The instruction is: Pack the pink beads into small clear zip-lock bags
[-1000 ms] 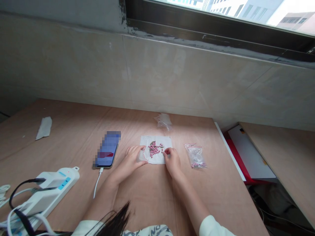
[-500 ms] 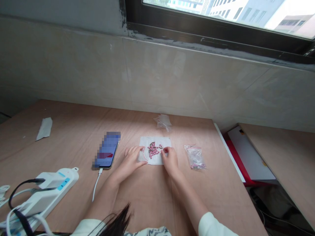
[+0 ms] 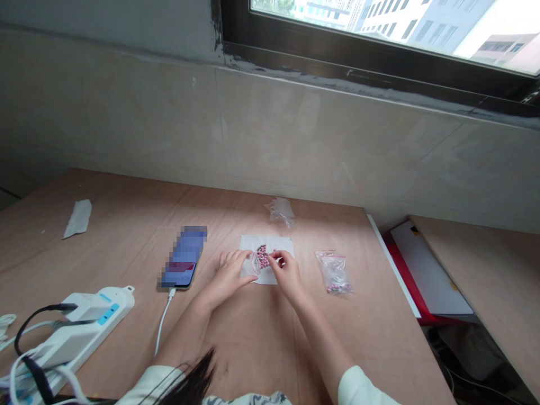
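The person's left hand (image 3: 228, 275) has its thumb and fingers set wide around a small clear bag (image 3: 255, 263), seemingly steadying it by its edges, with the red-lined mouth towards the beads. The right hand (image 3: 287, 274) is narrowed to a fingertip pinch over the pile; whether a bead is caught in it cannot be told. Good handling here would mean keeping that mouth parted and low beside the pile, lifting only what the pinch can hold, and letting go well inside the lip, since small round pieces would probably roll. The pink beads (image 3: 263, 260), glossy and roundish with some darker bits among them, lie loosely heaped on a white sheet (image 3: 270, 277) upon the desk (image 3: 253, 337). Further right rest filled clear bags (image 3: 336, 275), with pink pieces gathered at the bottom.
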Demonstrator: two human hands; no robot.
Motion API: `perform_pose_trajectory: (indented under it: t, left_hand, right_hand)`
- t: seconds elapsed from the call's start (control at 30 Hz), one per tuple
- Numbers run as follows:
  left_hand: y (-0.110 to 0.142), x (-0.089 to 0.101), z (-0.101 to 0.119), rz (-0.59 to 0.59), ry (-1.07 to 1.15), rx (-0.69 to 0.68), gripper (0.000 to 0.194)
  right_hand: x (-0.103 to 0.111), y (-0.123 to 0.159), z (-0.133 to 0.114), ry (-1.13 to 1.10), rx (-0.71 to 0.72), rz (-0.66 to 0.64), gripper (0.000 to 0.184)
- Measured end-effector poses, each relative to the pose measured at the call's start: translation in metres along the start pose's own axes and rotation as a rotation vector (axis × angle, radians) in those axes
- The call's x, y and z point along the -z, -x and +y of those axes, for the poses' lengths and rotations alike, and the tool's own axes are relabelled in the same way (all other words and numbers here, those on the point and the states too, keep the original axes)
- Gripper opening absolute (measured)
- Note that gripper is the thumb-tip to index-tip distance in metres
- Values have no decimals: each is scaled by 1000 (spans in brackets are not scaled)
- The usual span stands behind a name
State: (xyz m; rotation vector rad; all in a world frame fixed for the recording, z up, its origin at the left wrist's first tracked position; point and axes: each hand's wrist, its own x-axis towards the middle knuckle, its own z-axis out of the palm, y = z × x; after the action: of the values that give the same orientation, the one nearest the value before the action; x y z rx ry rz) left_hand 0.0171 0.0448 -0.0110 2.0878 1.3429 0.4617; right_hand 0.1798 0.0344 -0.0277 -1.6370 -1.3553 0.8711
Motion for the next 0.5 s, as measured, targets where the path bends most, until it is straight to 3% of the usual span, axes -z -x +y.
perform_pose_trajectory:
  t: [0.1,0.33,0.5]
  left_hand:
    - [-2,-1,1,-4,-1,0,43]
    - [0,-1,2,1,-10,14,42]
    - [2,-6,-5,19,-11,26,43]
  right_hand:
    - [-1,3,-10,-66,61,-87,16]
    - [13,1,15,37,-30,77,18]
    - [9,6,34,229,41,102,13]
